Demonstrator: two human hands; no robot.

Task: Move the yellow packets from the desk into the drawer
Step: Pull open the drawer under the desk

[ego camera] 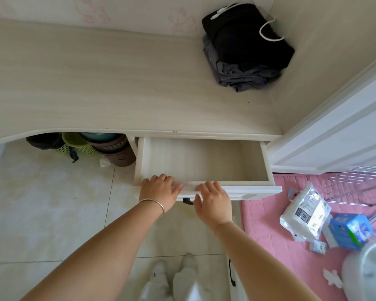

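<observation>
Your left hand (160,187) and right hand (212,199) are both resting on the front edge of the open drawer (258,161), just beside each other. Your fingers (172,181) are lying loosely spread over the edge, holding nothing. The drawer is standing pulled out below the counter (96,83), and its visible inside is showing only bare board. Folded dark clothes (245,53) are lying at the counter's far right corner. No yellow packets are showing on the counter or in the drawer. A pink mat (269,224) is lying to your right.
</observation>
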